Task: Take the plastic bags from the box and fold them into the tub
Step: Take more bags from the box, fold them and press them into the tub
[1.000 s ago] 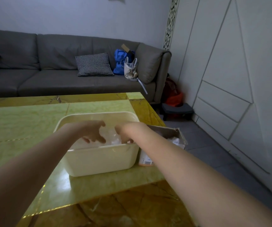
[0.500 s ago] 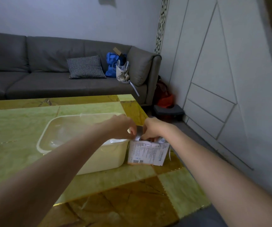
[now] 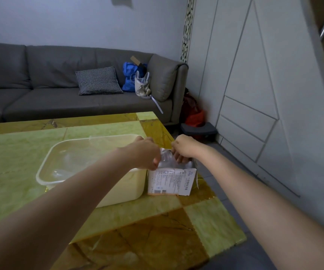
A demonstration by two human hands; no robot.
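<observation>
On the table (image 3: 118,217), the box (image 3: 172,181) stands just right of the tub (image 3: 46,172).

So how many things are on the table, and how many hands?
Tub: 1
Box: 1
Hands: 2, left and right
Total: 4
Clear plastic bags in the box are too bunched to count.
</observation>
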